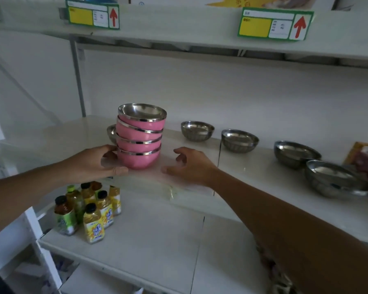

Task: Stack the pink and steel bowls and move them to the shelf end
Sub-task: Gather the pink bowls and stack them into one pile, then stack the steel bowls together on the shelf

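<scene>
steel bowl mostly hidden behind pink stack

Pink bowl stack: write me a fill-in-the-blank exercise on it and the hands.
1. The pink bowl stack holds ____ pink bowls.
2. The ____ hand touches the stack; the other hand is open beside it.
3. To the right of the stack, ____ loose steel bowls sit on the same shelf.
4. The juice bottles stand on the shelf ____ the stack.

Missing words: four; left; four; below

Both forearms bare, no sleeves, no rings visible.
</scene>
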